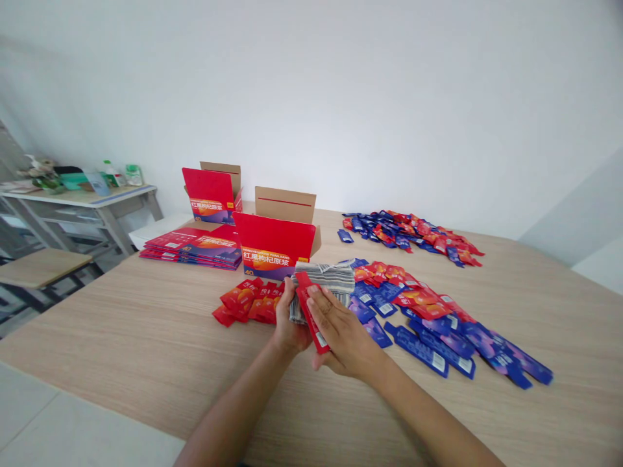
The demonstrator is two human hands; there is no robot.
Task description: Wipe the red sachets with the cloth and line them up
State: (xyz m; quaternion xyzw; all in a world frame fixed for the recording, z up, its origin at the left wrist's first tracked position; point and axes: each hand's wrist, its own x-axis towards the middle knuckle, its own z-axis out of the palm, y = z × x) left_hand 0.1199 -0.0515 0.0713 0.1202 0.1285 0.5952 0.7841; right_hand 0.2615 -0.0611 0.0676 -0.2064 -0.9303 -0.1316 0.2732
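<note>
Both hands meet above the table in the middle of the view, with a red sachet (302,285) between them. My left hand (291,327) is closed around a grey-striped cloth (333,277) behind the sachet, its thumb up along the left side. My right hand (345,334) lies over the sachet, fingers together on its face and thumb near its lower end. Several red sachets (243,299) lie just left of my hands. On the right is a spread of blue sachets (418,347) and red sachets (421,299).
An open red carton (275,240) stands behind my hands, and a second open carton (209,194) is farther back left. Flattened cartons (195,246) are stacked beside them. A mixed sachet pile (409,233) lies near the wall. At far left are a side desk (97,200) and a stool (46,266).
</note>
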